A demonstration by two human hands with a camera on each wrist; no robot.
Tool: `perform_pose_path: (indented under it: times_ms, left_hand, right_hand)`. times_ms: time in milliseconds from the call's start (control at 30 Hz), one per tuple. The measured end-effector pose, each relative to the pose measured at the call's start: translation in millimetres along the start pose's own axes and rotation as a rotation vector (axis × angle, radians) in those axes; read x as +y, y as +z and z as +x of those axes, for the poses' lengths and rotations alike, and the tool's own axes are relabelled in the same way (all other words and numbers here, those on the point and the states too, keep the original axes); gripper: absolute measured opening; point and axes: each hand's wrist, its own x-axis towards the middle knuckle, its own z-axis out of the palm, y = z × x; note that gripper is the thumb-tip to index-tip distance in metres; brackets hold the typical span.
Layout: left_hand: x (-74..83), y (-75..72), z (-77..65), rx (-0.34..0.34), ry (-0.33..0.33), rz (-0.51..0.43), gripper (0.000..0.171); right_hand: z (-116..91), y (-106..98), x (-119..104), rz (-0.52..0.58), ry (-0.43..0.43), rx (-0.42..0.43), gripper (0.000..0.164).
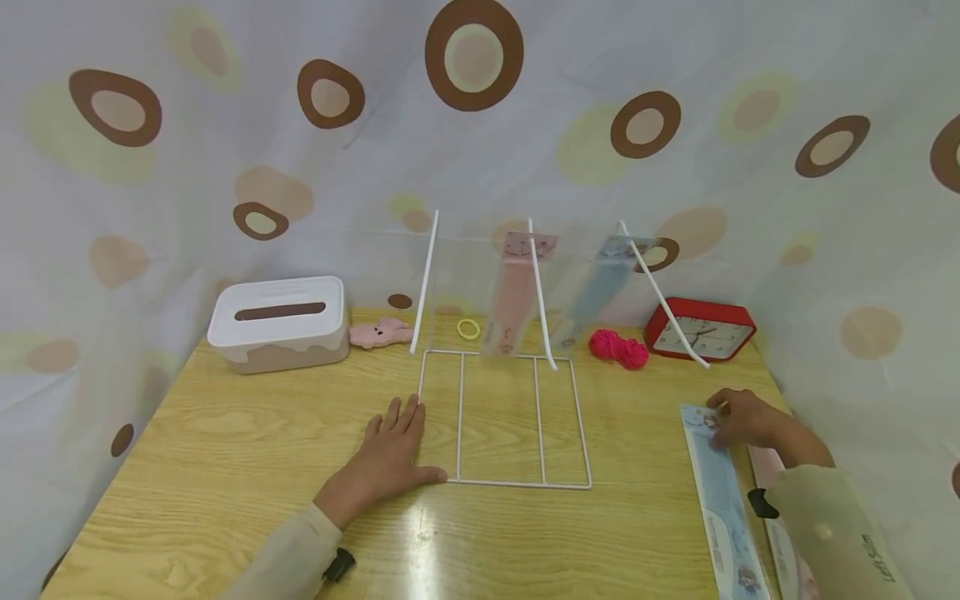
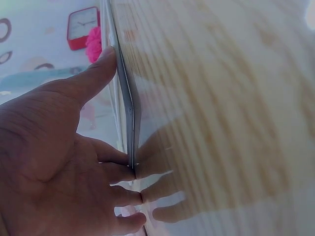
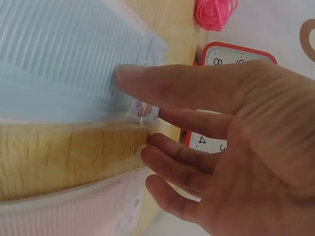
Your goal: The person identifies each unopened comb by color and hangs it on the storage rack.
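Observation:
My left hand [image 1: 390, 462] rests with spread fingers at the left side of a white wire display rack's base [image 1: 495, 482]; the thumb touches its front left corner. A pink packet [image 1: 517, 275] hangs from the rack's middle prong, a blue packet [image 1: 607, 275] from the right one. On the right, my right hand [image 1: 742, 421] pinches the top end of a long clear packet of ribbed blue strips [image 1: 723, 500]. In the right wrist view the thumb [image 3: 147, 83] lies on top of it and the index finger at its edge. A similar pink packet [image 3: 74, 211] lies beside it, partly under my sleeve in the head view.
Along the back stand a white tissue box [image 1: 277, 325] and a red alarm clock [image 1: 701, 329]. Between them lie a pink plush item [image 1: 380, 332], a yellow ring [image 1: 468, 329] and pink yarn [image 1: 618, 348]. A patterned curtain [image 1: 480, 167] encloses the wooden table [image 1: 247, 442].

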Motion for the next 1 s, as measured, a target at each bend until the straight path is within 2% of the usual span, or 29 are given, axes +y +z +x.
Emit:
perform_pose_path:
  times_ms: [267, 400, 500, 633, 800, 1000]
  left_hand:
    - [-0.9, 2.6, 0.3, 0.004, -0.001, -0.005, 0.105]
    - [-0.9, 3.5, -1.0, -0.004, -0.001, -0.001, 0.105]
    - [-0.5, 2.9, -2.0, -0.005, 0.0, -0.003, 0.105]
    - [-0.2, 1.7, -2.2, -0.001, 0.0, -0.007, 0.104]
    - [0.6, -0.3, -2.1, 0.007, 0.002, -0.007, 0.104]
    - [0.0, -0.2, -1.1, 0.005, 0.001, -0.002, 0.104]
  right_hand:
    - [-4.8, 1.0, -3.2, 0.009, 0.006, 0.004, 0.063]
    - [-8.2, 3.1, -2.2, 0.037, -0.035, 0.04, 0.048]
    - [-12.5, 6.0, -3.4, 0.064, -0.097, 0.088, 0.036]
    - [-20.1, 9.1, -15.9, 0.092, -0.201, 0.169, 0.028]
    - [-32.2, 8.3, -43.4, 0.118, -0.319, 0.271, 0.019]
    - [-56.5, 4.2, -73.7, 0.157, -0.457, 0.4, 0.012]
